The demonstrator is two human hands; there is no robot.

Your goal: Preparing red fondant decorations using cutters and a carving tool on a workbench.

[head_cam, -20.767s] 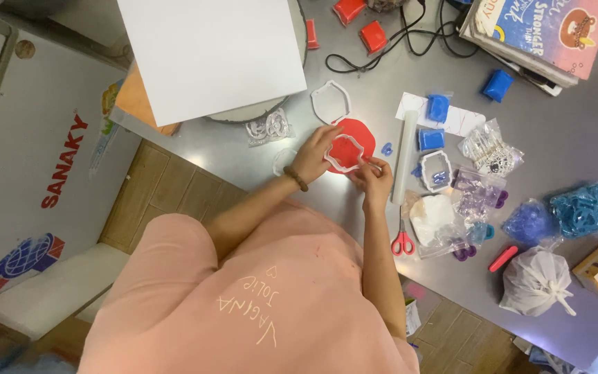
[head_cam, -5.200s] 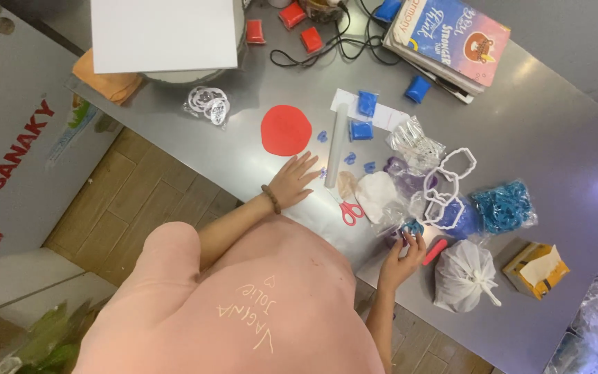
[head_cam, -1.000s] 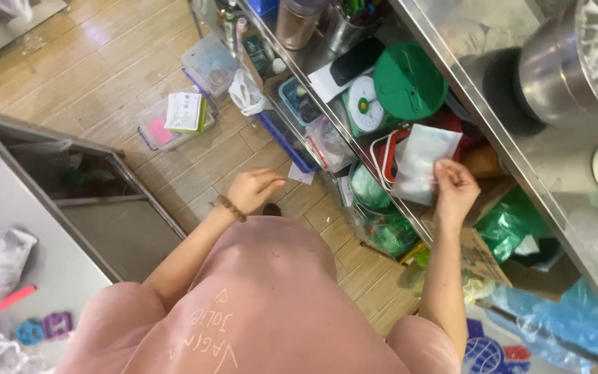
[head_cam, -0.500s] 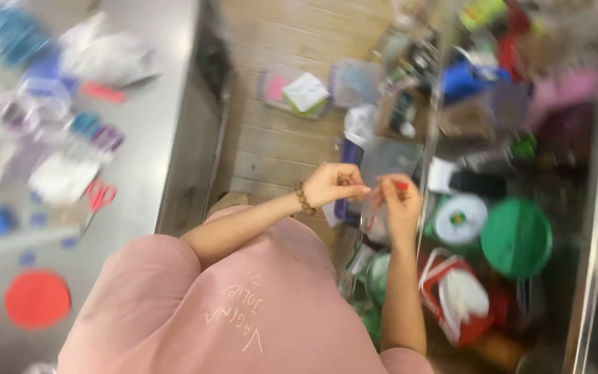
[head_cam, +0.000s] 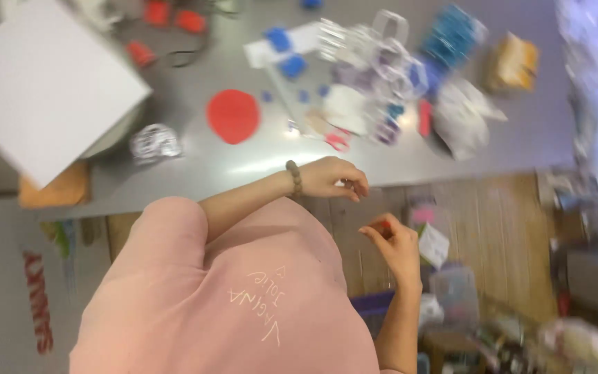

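Note:
My left hand (head_cam: 333,179), a bead bracelet at its wrist, hovers over the front edge of the grey table (head_cam: 195,173) with its fingers curled; nothing shows in it through the blur. My right hand (head_cam: 394,242) is lower, over the wooden floor, pinching a small red piece (head_cam: 384,225) at its fingertips. The two hands are about a hand's width apart. On the table beyond the left hand lie a red disc (head_cam: 233,116) and red-handled scissors (head_cam: 337,140).
A white board (head_cam: 43,83) covers the table's left end, with a pale coil (head_cam: 153,143) beside it. Clear bags (head_cam: 375,62), blue pieces (head_cam: 285,52), a white tied bag (head_cam: 461,125) and a brown box (head_cam: 517,62) crowd the right. Packets (head_cam: 437,242) and a tub (head_cam: 455,294) lie on the floor.
The view has swung from the shelves back to the table. My hands, which met on a small red thing, have drawn apart; the red piece stays in the right hand.

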